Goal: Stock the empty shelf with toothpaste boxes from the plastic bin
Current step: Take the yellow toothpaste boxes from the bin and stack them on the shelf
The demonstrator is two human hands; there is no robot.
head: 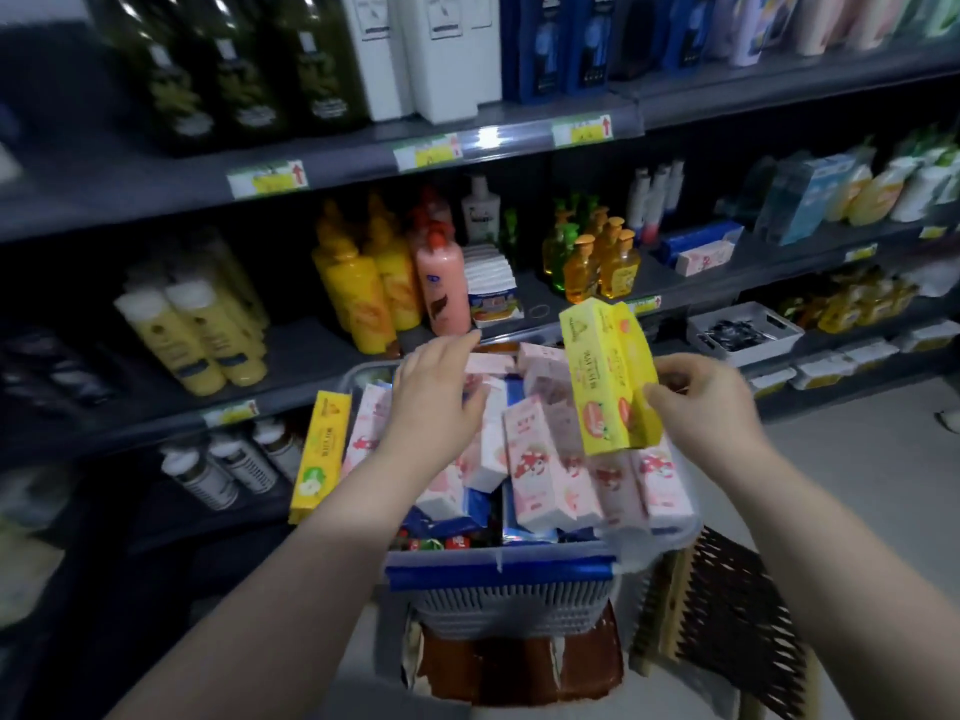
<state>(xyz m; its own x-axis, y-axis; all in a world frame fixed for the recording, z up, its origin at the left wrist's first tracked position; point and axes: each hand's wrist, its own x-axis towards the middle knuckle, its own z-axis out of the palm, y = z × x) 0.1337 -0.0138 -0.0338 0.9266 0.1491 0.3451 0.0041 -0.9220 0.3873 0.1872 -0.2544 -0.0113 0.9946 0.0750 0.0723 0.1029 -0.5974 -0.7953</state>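
A grey plastic bin [519, 600] with a blue front rim stands in front of me, heaped with pink toothpaste boxes [535, 470] and some blue packs. My right hand [701, 402] pinches a yellow toothpaste box [608, 376] by its lower edge and holds it upright above the bin's right side. My left hand [436, 392] reaches over the bin with fingers stretched forward, resting on the pink boxes at the back. Another yellow box [319, 454] stands on end at the bin's left edge, by the lower shelf.
Dark shelves [311, 350] run left to right behind the bin, holding yellow and pink bottles [384, 288], orange soap pumps [597, 262] and a white tray [743, 332]. The bin sits on a brown stool [519, 667]. A dark lattice object [727, 615] leans at the right on the pale floor.
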